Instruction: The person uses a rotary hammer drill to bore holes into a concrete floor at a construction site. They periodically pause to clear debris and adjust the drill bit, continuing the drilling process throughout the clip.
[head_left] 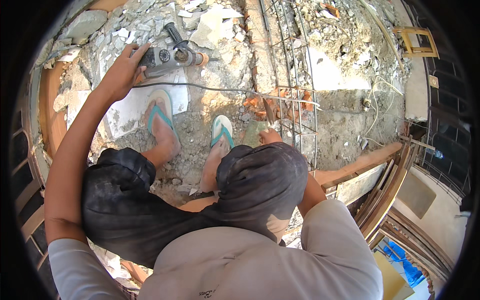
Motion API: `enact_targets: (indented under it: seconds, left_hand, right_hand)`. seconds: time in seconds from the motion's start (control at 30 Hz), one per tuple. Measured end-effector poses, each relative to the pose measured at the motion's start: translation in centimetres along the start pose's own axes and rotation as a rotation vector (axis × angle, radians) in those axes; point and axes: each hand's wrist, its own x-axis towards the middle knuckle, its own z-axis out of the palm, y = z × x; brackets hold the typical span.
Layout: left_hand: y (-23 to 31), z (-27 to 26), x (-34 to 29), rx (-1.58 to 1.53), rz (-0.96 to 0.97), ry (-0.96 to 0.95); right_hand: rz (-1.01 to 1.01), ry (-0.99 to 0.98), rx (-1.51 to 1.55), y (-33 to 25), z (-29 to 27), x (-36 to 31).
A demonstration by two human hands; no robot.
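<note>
Rubble (pixel 145 22) of broken concrete covers the ground around a squatting person in dark trousers (pixel 265 172) and a pale shirt (pixel 225 260). The left hand (pixel 124 70), arm stretched forward, clasps the rear end of a grey rotary hammer (pixel 162 59); how tightly cannot be told. The tool lies on its side beyond the left foot, over the edge of a white sheet (pixel 117 122), its black ribbed side handle (pixel 174 34) slanting away and its bit (pixel 214 59) pointing right. A dark cable (pixel 210 89) runs across the rubble just in front of the toes. Both feet wear teal-strapped flip-flops (pixel 222 122).

The right hand (pixel 270 136) is low beyond the right knee, its fingers bent; whether they grasp anything cannot be told. Just beyond them rises a brown, pointed blade-like piece (pixel 268 111), with a greenish flat piece (pixel 254 132) beside the hand. Orange brick fragments (pixel 251 102) lie near, next to a rebar cage (pixel 292 55). Farther right, long wooden planks (pixel 387 190) lean together.
</note>
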Motion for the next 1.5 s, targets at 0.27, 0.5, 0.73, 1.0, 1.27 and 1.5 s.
enact_targets:
  seconds: [0.27,0.5,0.73,1.0,1.27,1.5]
  left_hand:
    - [0.0,-0.2,0.2,0.016,0.002,-0.002]
    - [-0.4,-0.2,0.6,-0.001,-0.014,-0.019]
    - [-0.4,-0.5,1.1,0.044,-0.022,-0.023]
    - [-3.0,0.5,2.7,0.089,0.006,-0.040]
    - [-2.6,0.7,2.6,0.170,-0.052,-0.013]
    - [-2.0,0.9,2.4,0.149,-0.075,-0.005]
  right_hand:
    - [0.322,-0.041,0.615,-6.1,1.9,4.7]
    - [0.318,0.049,-0.164,-4.3,-0.7,-2.7]
    - [-0.074,0.201,-0.504,-11.1,-11.5,-12.5]
    - [-0.084,-0.073,-1.297,-19.9,-15.1,-9.9]
    - [0.184,-0.179,-1.011,-16.9,-4.5,-4.3]
    - [0.401,-0.001,0.020,-16.5,-2.3,-8.7]
